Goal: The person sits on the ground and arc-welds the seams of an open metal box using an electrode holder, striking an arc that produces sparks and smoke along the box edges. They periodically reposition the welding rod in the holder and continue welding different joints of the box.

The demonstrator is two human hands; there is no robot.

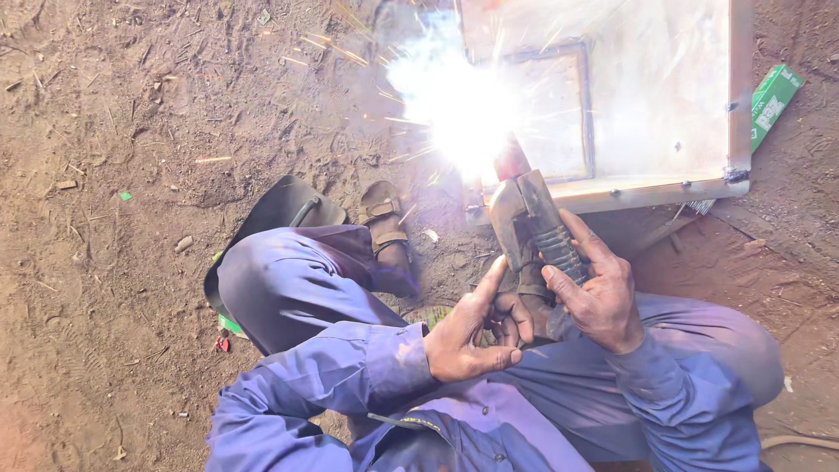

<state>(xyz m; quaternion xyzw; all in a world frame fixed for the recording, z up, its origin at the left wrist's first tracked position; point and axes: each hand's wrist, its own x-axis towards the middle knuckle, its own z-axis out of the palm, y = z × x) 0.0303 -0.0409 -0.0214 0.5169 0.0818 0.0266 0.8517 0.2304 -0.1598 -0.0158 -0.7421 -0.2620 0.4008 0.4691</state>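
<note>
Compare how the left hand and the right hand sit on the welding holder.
The right hand wraps its fingers around the ribbed grip of the grey metal welding electrode holder; the left hand only props it, thumb stretched up to the holder's lower edge. The right hand sits higher and nearer the white welding arc; the left sits lower, fingers curled. Both are bare, in blue sleeves.

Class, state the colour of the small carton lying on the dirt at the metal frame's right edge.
The carton is green with white markings, seen in the head view.
</note>
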